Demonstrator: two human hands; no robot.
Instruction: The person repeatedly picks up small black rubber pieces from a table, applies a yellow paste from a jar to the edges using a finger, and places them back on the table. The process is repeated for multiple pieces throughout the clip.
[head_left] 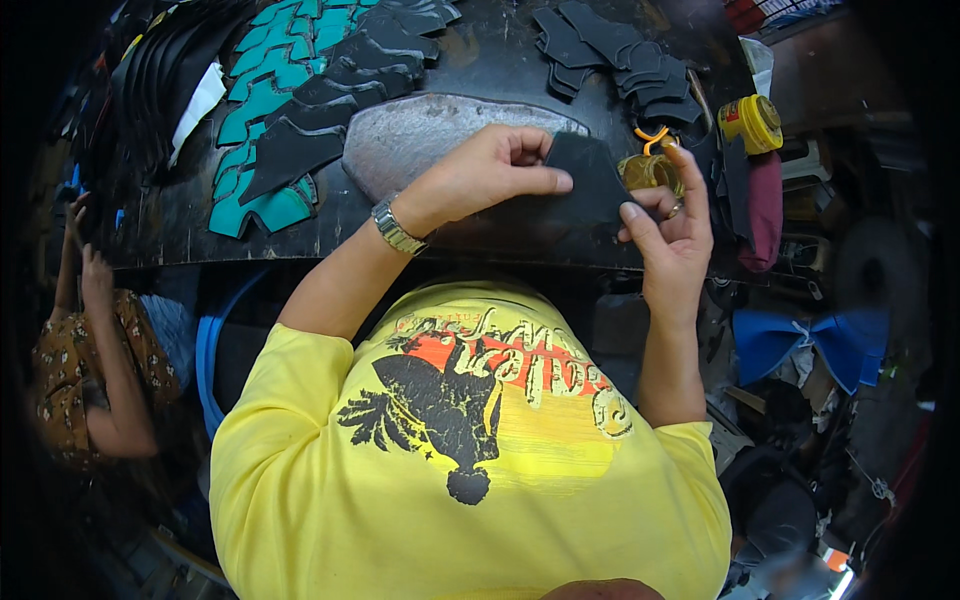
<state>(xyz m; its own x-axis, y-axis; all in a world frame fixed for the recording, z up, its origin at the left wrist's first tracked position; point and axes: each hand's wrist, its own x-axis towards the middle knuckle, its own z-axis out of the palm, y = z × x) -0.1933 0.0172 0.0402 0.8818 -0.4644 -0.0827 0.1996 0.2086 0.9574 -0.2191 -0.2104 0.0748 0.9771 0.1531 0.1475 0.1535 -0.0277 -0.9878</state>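
Note:
A flat black cut piece (587, 172), smooth like sheet material, is held over the near side of the bench. My left hand (490, 178), with a metal watch at the wrist, pinches its upper left edge between thumb and curled fingers. At the piece's right edge is my right hand (672, 212); its thumb and curled fingers close on that edge while the index finger stretches upward. Just behind the right fingers stands a glass jar (648, 172) with amber contents, partly hidden. Beneath and behind the left hand lies a grey stone slab (420, 140).
Overlapping teal pieces (262, 130) and black cut pieces (375, 75) cover the dark bench's left; more black pieces (620, 60) lie at back right. A yellow tub (750, 125) and maroon cloth (765, 225) sit at the right edge. Another person (110, 370) works at far left.

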